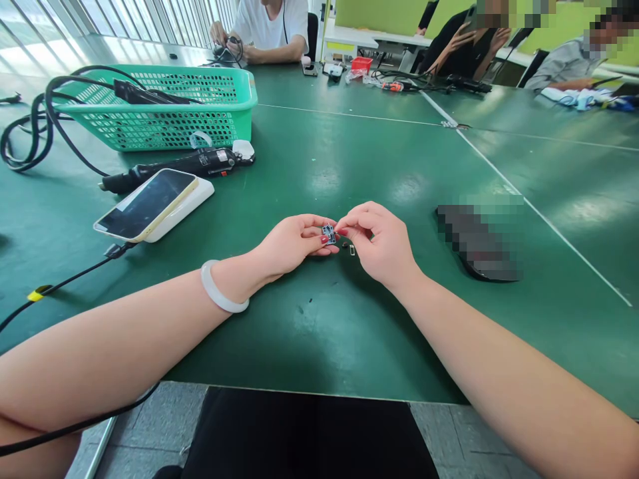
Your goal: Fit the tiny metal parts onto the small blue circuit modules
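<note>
Blue-grey and tiny, the part (pixel 328 234) sits in the air between the two hands, over the green table (pixel 299 346). The left hand (pixel 294 243) pinches it, thumb laid across the near edge and fingers spread behind and under it, so the part lies just off that hand's tips to the right. The right hand (pixel 382 243) comes in from the other side — thumb and forefinger drawn close at the part's right edge; whether they grip the part, a small piece or nothing cannot be told. The part looks nearly square, so its long axis is unclear. The left hand is the nearer, being the one that holds it. Just below the right fingertips lie a dark bit (pixel 345 245) and a pale-rimmed frame (pixel 352 250) — side by side, apart, the frame's long axis running roughly toward the person.
</note>
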Available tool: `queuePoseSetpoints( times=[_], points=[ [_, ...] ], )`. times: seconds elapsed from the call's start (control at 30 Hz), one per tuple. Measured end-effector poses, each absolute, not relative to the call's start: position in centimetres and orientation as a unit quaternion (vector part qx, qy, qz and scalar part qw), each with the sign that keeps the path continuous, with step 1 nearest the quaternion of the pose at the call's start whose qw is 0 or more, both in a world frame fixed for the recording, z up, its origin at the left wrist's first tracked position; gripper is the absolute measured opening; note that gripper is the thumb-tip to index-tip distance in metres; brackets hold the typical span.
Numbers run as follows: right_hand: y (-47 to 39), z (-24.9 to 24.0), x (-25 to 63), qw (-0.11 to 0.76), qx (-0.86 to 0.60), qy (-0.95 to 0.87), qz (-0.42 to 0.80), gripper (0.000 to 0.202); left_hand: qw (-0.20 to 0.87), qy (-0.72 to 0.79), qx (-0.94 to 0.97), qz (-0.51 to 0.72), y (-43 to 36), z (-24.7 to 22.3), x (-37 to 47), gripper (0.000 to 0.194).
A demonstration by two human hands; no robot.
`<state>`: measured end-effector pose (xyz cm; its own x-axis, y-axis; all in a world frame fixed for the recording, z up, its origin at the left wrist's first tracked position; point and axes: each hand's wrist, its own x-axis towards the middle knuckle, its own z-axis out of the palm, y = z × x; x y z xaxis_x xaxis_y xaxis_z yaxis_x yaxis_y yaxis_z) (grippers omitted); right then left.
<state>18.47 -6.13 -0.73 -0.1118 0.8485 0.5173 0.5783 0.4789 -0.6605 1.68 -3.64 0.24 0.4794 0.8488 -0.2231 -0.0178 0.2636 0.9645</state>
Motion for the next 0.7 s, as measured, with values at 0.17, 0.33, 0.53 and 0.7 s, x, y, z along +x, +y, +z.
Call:
queuePoseSetpoints(
  times=[0.17,0.33,0.53,0.7],
  points=[
    [-6.1,-0.8,18.4,0.441,-0.475,-0.752,0.116,0.024,0.698,0.381,0.525,0.304,-3.8,0.3,1.7,0.013],
    [-6.2,-0.9,18.5,0.448,-0.460,-0.759,0.106,0.028,0.721,0.372,0.501,0.303,-3.7,0.2,1.5,0.009],
    [-6.0,-0.7,19.5,0.446,-0.509,-0.728,0.108,0.026,0.737,0.387,0.446,0.330,-3.4,0.1,1.4,0.014],
    [-5.4,-0.7,20.6,0.334,-0.575,-0.739,0.106,0.015,0.752,0.383,0.388,0.370,-3.1,0.0,1.3,0.017]
  ],
)
